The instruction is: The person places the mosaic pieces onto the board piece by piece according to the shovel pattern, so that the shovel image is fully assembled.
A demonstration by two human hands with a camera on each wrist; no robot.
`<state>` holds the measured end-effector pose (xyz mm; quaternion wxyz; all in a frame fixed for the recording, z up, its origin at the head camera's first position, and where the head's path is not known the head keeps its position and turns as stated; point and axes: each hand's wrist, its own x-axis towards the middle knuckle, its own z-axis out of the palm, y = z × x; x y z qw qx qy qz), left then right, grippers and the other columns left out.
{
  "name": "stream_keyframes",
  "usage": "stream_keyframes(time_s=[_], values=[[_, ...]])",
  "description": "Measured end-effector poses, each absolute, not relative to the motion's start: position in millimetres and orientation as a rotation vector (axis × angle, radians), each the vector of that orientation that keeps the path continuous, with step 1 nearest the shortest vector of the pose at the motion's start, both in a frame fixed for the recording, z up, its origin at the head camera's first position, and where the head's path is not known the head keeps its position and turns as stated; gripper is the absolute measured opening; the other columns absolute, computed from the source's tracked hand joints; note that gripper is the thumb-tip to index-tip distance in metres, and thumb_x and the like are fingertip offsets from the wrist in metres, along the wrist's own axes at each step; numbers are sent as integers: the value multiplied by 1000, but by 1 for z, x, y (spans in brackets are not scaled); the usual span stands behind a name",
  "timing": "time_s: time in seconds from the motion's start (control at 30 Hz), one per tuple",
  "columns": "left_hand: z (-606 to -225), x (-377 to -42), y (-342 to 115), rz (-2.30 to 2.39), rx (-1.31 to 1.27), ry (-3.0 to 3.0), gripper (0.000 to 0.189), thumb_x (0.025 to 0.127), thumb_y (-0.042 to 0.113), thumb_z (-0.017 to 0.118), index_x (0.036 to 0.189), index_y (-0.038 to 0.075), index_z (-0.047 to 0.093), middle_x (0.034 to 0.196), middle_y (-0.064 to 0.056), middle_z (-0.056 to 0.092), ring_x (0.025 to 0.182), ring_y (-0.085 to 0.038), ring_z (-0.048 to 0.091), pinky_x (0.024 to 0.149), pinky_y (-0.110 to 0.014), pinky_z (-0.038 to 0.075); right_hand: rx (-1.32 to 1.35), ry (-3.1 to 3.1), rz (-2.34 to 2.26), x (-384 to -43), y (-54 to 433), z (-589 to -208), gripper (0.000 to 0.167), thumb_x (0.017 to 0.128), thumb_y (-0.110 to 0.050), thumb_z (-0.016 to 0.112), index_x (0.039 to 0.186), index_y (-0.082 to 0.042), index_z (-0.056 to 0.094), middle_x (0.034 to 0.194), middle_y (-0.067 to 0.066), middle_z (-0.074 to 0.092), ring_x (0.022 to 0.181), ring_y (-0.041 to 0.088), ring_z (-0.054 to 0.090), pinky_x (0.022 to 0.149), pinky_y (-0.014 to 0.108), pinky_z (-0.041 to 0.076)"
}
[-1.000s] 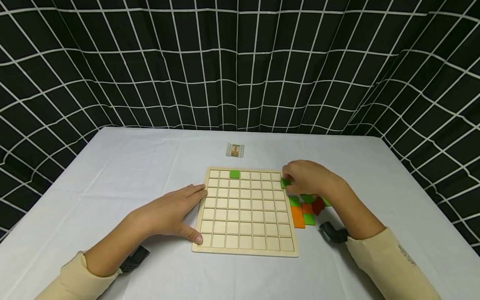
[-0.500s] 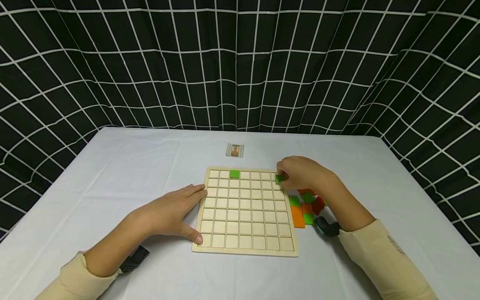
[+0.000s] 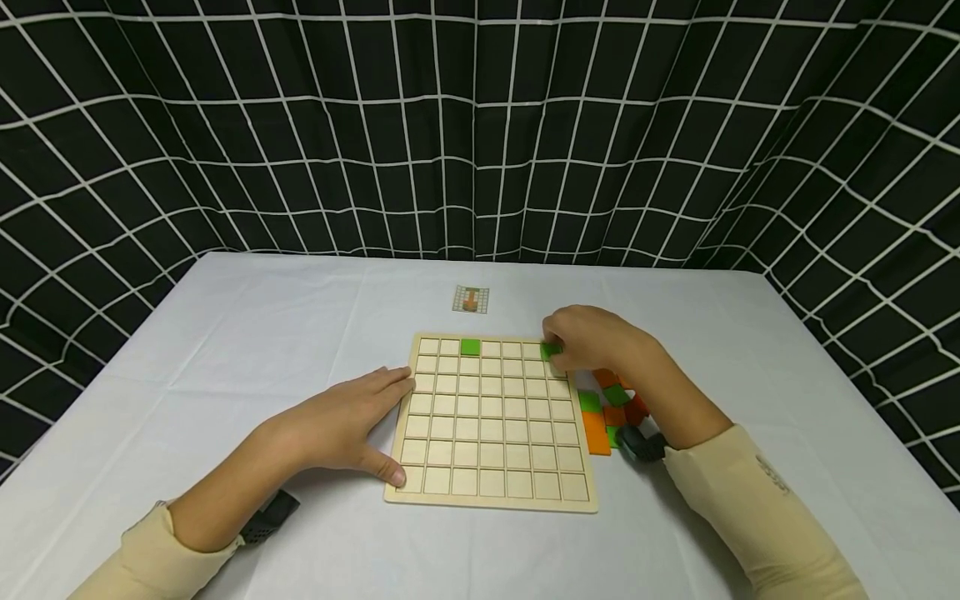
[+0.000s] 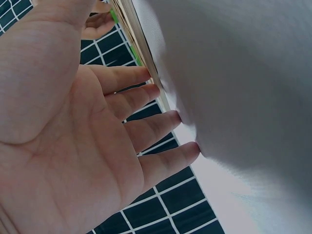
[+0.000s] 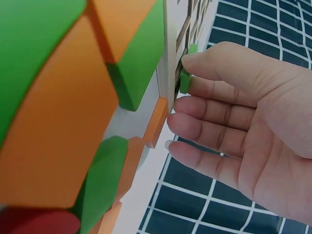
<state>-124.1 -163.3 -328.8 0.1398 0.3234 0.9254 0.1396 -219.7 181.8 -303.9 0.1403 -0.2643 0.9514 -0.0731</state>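
Note:
A light wooden grid board [image 3: 480, 433] lies on the white cloth. My left hand [image 3: 337, 425] rests along its left side, fingers spread and straight, the thumb on the near left corner. In the left wrist view, the straight fingers [image 4: 151, 129] reach the board's edge. My right hand [image 3: 600, 337] pinches a green square tile [image 3: 550, 351] between thumb and fingers over the far right corner of the board; the right wrist view has this green tile [image 5: 185, 80] at the thumb tip. Another green tile [image 3: 470, 347] sits in a cell of the farthest row.
Loose orange, green and red tiles lie right of the board, among them an orange tile [image 3: 596, 433] by its edge and a green tile [image 3: 589, 402]. My right forearm covers part of them. Beyond the board lies a small pattern card [image 3: 471, 300]. A black gridded curtain [image 3: 480, 125] hangs behind.
My right hand has moved left and away from me with the green tile, from beside the board's right edge to over its far right corner. My left hand stays in place.

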Motion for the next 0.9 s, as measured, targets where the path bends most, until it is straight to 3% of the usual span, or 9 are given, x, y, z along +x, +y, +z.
stream_keyframes(time_s=[0.9], values=[[-329,-125,-162,411,907,2670,125,65,75,75,155,-1,32,162,-16,26,147,-40,24,116,-53,26,-826,2728,-174,-227,166,-303,12,85,-11,73,95,-5,69,78,1,59,72,19,52,63,31,45]])
